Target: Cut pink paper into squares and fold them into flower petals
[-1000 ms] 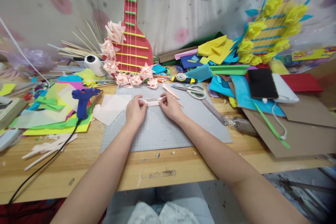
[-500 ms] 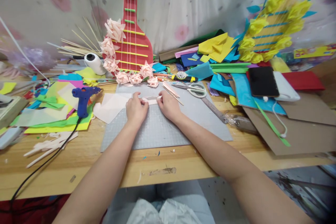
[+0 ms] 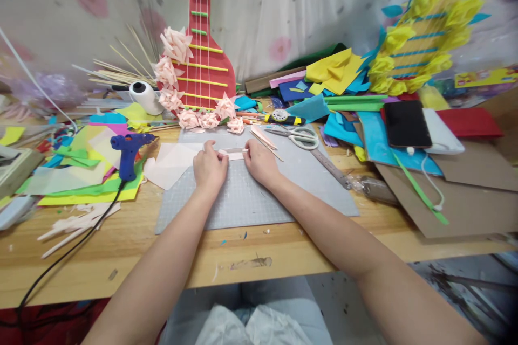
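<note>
A narrow pale pink strip (image 3: 236, 155), which looks like paper or felt, stretches between my two hands just over the grey cutting mat (image 3: 251, 199). My left hand (image 3: 210, 166) pinches its left end between thumb and fingers. At the other end, my right hand (image 3: 261, 160) grips it the same way. Right of that hand lie several thin pink strips (image 3: 265, 143) and a pair of scissors (image 3: 301, 137) with pale handles. A larger pale pink sheet (image 3: 174, 161) rests left of my left hand, partly on the mat.
A blue glue gun (image 3: 127, 156) stands on coloured sheets at the left, its black cord trailing forward. Behind the mat leans a red paper guitar (image 3: 206, 73) with pink flowers. A steel ruler (image 3: 329, 168), a black phone (image 3: 407, 124) and brown cardboard (image 3: 457, 202) lie to the right.
Both hands keep nearly the same place and grip. The strip between them has turned slightly and looks flatter.
</note>
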### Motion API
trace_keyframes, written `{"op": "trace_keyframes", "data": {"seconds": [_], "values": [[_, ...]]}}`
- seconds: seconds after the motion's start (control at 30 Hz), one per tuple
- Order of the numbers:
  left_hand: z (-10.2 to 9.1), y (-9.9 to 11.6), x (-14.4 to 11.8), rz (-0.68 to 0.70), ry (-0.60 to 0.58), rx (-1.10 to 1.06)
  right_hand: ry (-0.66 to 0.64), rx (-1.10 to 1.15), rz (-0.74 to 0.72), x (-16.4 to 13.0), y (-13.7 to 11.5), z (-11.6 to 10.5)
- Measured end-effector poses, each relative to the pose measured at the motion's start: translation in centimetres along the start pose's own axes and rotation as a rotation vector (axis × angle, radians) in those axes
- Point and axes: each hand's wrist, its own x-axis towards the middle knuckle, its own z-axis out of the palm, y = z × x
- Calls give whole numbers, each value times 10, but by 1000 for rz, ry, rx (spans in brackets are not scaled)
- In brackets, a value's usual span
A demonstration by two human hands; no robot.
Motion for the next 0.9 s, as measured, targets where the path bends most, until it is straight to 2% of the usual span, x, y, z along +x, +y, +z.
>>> {"op": "trace_keyframes", "data": {"seconds": [0.47, 0.7, 0.9], "values": [[1, 6, -4, 138, -65, 140, -38, -169, -68, -1, -3, -1], [4, 9, -6, 123, 4, 131, -20, -173, -60, -4, -8, -2], [7, 6, -6, 38, 5, 103, -38, -169, -31, -5, -9, -2]]}}
